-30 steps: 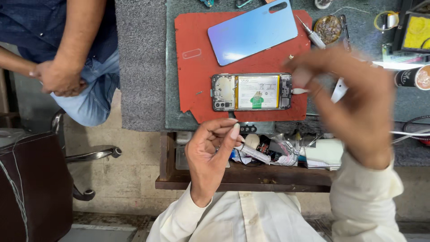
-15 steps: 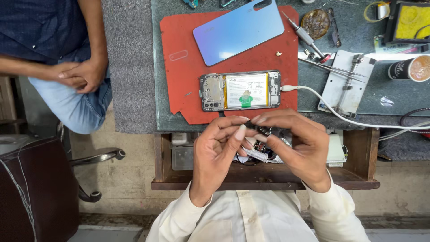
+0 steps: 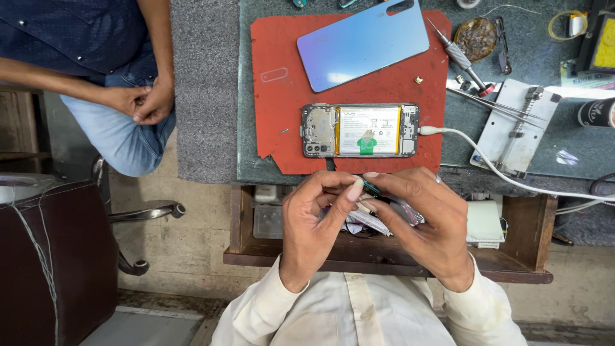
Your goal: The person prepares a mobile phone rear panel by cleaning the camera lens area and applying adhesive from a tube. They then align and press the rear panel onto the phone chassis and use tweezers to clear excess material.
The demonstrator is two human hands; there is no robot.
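Two hands pinching a small green-tipped part just below an opened phone on a work surface.

The left hand (image 3: 317, 221) and right hand (image 3: 426, 224) meet over an open drawer (image 3: 384, 253); the fingers (image 3: 354, 190) of both are nearly closed, thumb and forefinger tips pressed on a small dark, green-tipped part (image 3: 370, 186), whose kind cannot be told. Just beyond it the opened phone (image 3: 360, 130), battery showing, lies on a red mat (image 3: 282, 96) on the surface (image 3: 544, 38), a white cable (image 3: 506, 176) plugged into its right end. Its blue back cover (image 3: 362, 43) rests farther off on the mat. A screwdriver (image 3: 458, 56) and tweezers (image 3: 487, 104) lie to the right. Another person's clasped hands (image 3: 142, 101) rest at the left, well apart.
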